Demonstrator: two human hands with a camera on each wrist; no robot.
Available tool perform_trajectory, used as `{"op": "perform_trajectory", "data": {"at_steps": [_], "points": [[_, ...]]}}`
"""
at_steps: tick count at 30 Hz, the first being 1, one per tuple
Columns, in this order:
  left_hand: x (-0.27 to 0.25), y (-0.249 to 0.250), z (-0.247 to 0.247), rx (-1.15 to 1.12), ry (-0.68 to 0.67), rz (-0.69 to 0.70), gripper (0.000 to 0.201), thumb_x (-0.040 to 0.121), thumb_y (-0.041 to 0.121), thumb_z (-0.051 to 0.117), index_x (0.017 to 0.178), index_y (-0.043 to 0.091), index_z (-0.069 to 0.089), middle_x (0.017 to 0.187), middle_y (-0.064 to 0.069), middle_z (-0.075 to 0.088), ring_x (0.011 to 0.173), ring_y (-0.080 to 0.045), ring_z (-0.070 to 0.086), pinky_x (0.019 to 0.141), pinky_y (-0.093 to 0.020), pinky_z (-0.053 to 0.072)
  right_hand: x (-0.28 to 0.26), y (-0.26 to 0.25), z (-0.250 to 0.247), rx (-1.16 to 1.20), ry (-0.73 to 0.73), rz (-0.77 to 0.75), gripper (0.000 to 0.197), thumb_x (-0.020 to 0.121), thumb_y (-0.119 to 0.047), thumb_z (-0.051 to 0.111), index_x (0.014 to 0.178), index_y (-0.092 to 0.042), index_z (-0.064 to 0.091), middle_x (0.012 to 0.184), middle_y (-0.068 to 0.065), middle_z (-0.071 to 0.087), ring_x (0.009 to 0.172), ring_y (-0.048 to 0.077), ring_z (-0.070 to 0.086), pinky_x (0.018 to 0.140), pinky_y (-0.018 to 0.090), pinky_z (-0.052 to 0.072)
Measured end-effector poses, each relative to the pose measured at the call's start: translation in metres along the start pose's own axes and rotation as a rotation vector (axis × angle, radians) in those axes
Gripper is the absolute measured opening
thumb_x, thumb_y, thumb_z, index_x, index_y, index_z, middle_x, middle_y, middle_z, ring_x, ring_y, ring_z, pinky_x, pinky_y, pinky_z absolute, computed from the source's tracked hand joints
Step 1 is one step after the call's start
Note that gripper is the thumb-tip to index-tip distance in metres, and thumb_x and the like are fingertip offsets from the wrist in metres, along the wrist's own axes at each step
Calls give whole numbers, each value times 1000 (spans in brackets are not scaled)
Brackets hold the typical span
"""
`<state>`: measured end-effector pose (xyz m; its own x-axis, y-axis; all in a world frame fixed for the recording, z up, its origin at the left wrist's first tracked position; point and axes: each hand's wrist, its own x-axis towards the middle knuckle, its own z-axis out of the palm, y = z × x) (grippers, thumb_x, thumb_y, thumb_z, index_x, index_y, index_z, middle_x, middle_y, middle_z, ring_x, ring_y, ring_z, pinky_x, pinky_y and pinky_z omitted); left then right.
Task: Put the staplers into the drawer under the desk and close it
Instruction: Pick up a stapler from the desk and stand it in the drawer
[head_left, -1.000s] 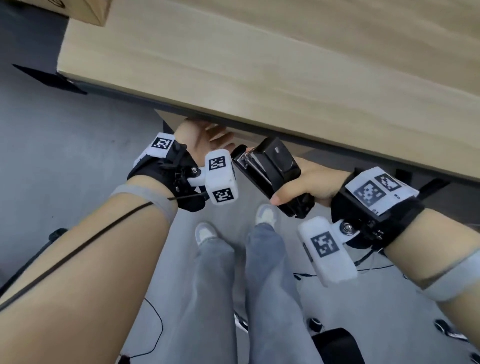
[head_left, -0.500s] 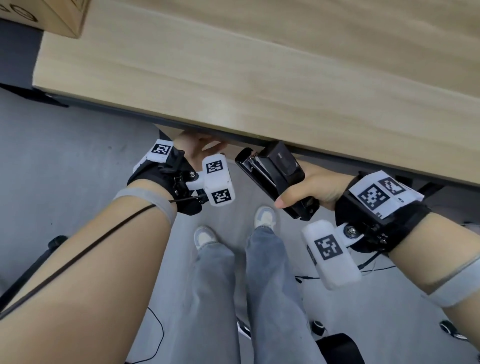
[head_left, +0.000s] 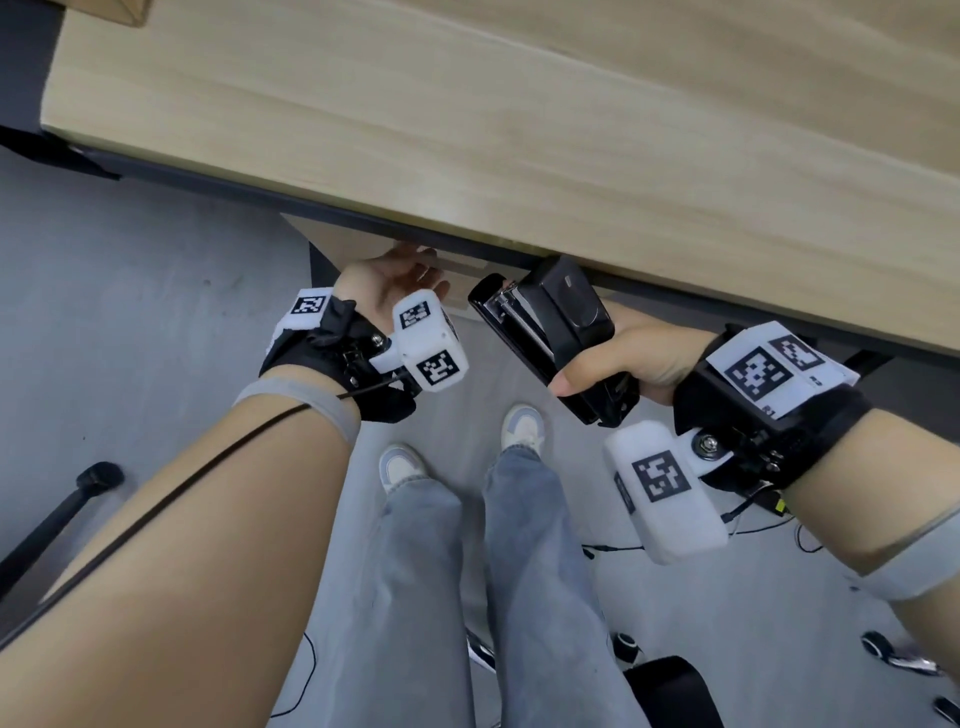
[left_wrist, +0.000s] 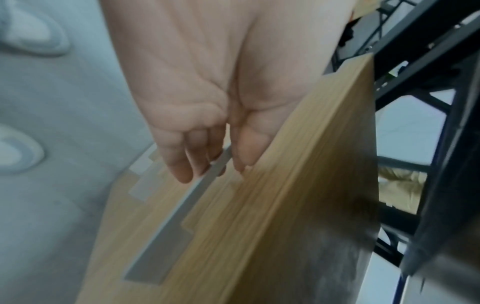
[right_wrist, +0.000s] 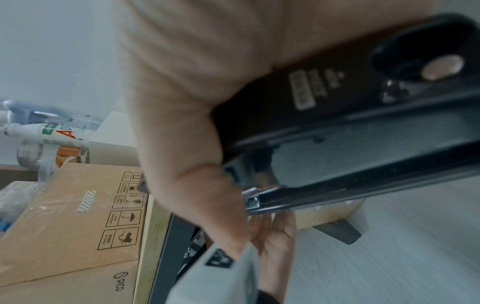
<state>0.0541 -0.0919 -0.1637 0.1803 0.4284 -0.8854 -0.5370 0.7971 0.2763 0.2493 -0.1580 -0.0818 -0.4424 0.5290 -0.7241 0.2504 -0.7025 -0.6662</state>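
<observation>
A black stapler (head_left: 550, 327) is gripped by my right hand (head_left: 623, 358) just below the desk's front edge (head_left: 519, 244), its nose pointing up and left. The right wrist view shows the stapler (right_wrist: 337, 102) from beneath, my thumb and palm (right_wrist: 194, 82) wrapped round its rear. My left hand (head_left: 395, 280) is palm up under the desk edge. In the left wrist view its curled fingers (left_wrist: 187, 164) hook into the grey handle recess of the light wood drawer front (left_wrist: 259, 205), thumb on the wood. The drawer's inside is hidden.
The wooden desk top (head_left: 519, 130) fills the upper view, a cardboard box (right_wrist: 72, 216) at its left end. A black desk leg (right_wrist: 168, 246) stands left of the drawer. My legs (head_left: 426, 571), a chair base (head_left: 670, 691), casters and cables are on the grey floor.
My left hand has reached farther under the desk edge to the drawer front. My right hand has brought the stapler up closer to the desk edge.
</observation>
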Motion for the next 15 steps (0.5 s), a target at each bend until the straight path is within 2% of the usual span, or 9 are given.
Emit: {"op": "perform_trajectory", "data": {"at_steps": [1, 3, 6, 7, 8, 10, 13, 14, 15], "points": [[0, -5, -3, -34, -25, 23, 18, 93, 4, 41, 79, 7, 52, 89, -8, 56, 87, -22, 56, 91, -33, 49, 0, 0, 0, -5, 12, 2, 45, 53, -1, 61, 86, -30, 52, 56, -26, 66, 58, -13, 60, 52, 7, 48], [-1, -11, -13, -44, -45, 30, 15, 92, 9, 43, 79, 7, 50, 92, -11, 56, 79, -23, 54, 79, -33, 47, -3, 2, 0, -14, 36, 18, 45, 53, -3, 63, 86, -31, 54, 59, -25, 66, 62, -11, 61, 58, 10, 49], [-3, -23, -35, -83, 1, 6, 25, 95, 27, 37, 83, 6, 47, 75, -12, 66, 65, -20, 57, 71, -32, 44, -6, 2, 3, 7, 49, 27, 44, 53, -3, 63, 86, -31, 55, 59, -23, 67, 61, -10, 62, 59, 12, 51], [-3, -28, -45, -127, 26, -13, 31, 96, 31, 34, 82, 7, 48, 74, -13, 67, 69, -20, 57, 74, -33, 44, -7, 1, 6, 24, 55, 29, 43, 53, -2, 62, 85, -29, 55, 58, -22, 67, 59, -9, 62, 57, 12, 52], [-7, -33, -54, -153, 71, -46, 33, 97, 35, 31, 85, 11, 50, 83, -15, 66, 78, -22, 58, 80, -35, 44, -8, 0, 9, 45, 64, 29, 41, 53, -1, 61, 85, -27, 56, 57, -20, 67, 58, -8, 63, 55, 11, 52], [-19, -44, -70, -169, 145, -128, 35, 97, 44, 27, 109, 18, 48, 102, -16, 62, 100, -25, 59, 90, -35, 44, -7, -2, 18, 98, 73, 17, 39, 53, 0, 60, 83, -24, 57, 57, -17, 68, 58, -4, 64, 56, 14, 54], [-41, -60, -92, -262, 210, -186, 71, 90, 59, 29, 138, 7, 31, 65, -9, 46, 116, -29, 56, 87, -38, 42, -4, -1, 36, 174, 114, 22, 35, 53, 0, 61, 83, -20, 59, 59, -11, 67, 67, 10, 63, 63, 26, 53], [-48, -60, -99, -278, 256, -175, 81, 87, 63, 30, 145, 7, 23, 111, 17, -19, 124, -32, 52, 88, -43, 43, -3, -1, 43, 198, 133, 30, 34, 53, -1, 61, 82, -19, 59, 60, -8, 66, 68, 14, 61, 62, 27, 51], [-52, -56, -109, -306, 325, -122, 86, 84, 67, 30, 148, 10, 18, 149, -14, 39, 133, -34, 45, 93, -48, 43, -1, -1, 49, 216, 142, 37, 33, 54, -2, 62, 82, -18, 59, 60, -6, 65, 67, 16, 60, 60, 27, 50]]}}
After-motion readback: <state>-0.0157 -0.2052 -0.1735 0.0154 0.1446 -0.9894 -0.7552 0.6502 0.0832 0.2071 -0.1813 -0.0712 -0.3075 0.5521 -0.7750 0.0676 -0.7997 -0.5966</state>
